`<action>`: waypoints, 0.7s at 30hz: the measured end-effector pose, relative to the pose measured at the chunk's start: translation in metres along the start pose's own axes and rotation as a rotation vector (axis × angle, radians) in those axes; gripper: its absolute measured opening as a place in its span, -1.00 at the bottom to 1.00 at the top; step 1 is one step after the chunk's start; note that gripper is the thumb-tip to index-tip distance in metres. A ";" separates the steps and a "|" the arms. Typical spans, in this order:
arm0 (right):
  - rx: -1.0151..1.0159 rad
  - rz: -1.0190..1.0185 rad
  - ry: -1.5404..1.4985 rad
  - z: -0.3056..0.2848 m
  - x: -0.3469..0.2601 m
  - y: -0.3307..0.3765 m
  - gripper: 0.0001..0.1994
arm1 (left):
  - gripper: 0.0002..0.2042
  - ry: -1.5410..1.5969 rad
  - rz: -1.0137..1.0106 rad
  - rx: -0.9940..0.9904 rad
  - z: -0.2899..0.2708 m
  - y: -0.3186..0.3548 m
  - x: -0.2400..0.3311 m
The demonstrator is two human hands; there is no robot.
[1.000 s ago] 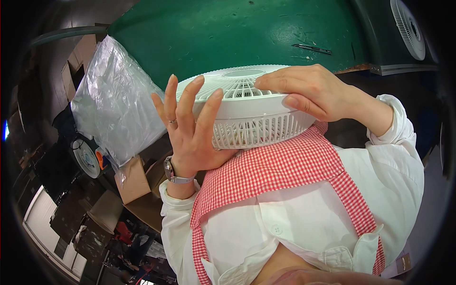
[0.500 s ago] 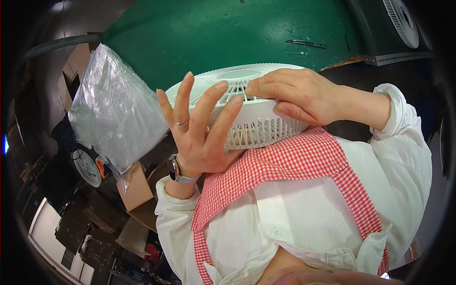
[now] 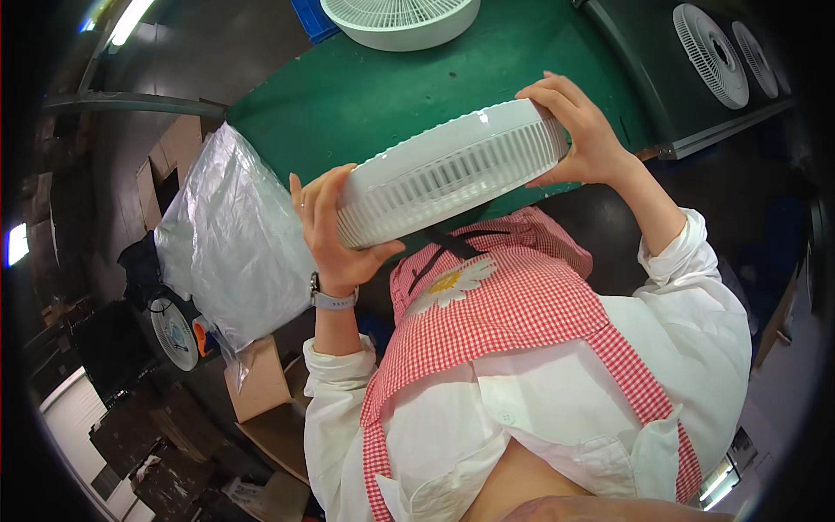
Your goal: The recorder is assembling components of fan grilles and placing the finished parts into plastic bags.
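A round white fan housing with slotted sides is held up over the near edge of the green table, tilted so its right end is higher. My left hand grips its lower left rim, fingers wrapped over the top. My right hand holds the upper right rim. Below it are my red checked apron and white shirt.
Another white fan housing lies at the table's far edge. Two white fan grilles rest on a dark surface at the upper right. A large clear plastic bag stands to my left, above cardboard boxes and a round fan part on the floor.
The fan housing has moved up and away from my chest and turned side-on. My left hand went from flat against it to gripping its rim; my right hand slid to the far end.
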State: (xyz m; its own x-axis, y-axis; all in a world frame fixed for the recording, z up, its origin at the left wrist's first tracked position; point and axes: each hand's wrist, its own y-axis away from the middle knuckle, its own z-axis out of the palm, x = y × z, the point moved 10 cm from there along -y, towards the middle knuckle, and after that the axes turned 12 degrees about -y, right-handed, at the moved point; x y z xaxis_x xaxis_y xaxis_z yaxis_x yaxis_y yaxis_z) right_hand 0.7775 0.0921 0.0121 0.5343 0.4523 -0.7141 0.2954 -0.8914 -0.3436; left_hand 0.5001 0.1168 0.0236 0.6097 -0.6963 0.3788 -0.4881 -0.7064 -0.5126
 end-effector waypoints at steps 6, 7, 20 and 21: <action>-0.092 -0.137 0.254 0.045 -0.072 -0.050 -0.12 | -0.16 -0.255 -0.116 -0.178 0.017 -0.028 0.036; -0.103 -0.166 0.187 0.056 -0.085 -0.050 -0.11 | -0.15 -0.283 -0.038 -0.170 0.014 -0.033 0.053; -0.128 -0.133 -0.239 0.089 -0.051 -0.052 -0.06 | -0.27 -0.476 -0.125 -0.273 -0.013 -0.013 0.027; -0.132 -0.165 -0.205 0.085 -0.056 -0.054 -0.08 | -0.26 -0.439 -0.118 -0.263 -0.015 -0.012 0.024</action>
State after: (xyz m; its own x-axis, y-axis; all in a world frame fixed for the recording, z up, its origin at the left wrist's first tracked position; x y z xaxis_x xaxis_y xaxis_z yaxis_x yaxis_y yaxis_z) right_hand 0.6639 0.1126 0.0188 0.3032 0.5637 -0.7683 0.4727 -0.7890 -0.3924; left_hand 0.5109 0.1070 0.0507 0.8469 -0.5306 0.0350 -0.5061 -0.8244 -0.2534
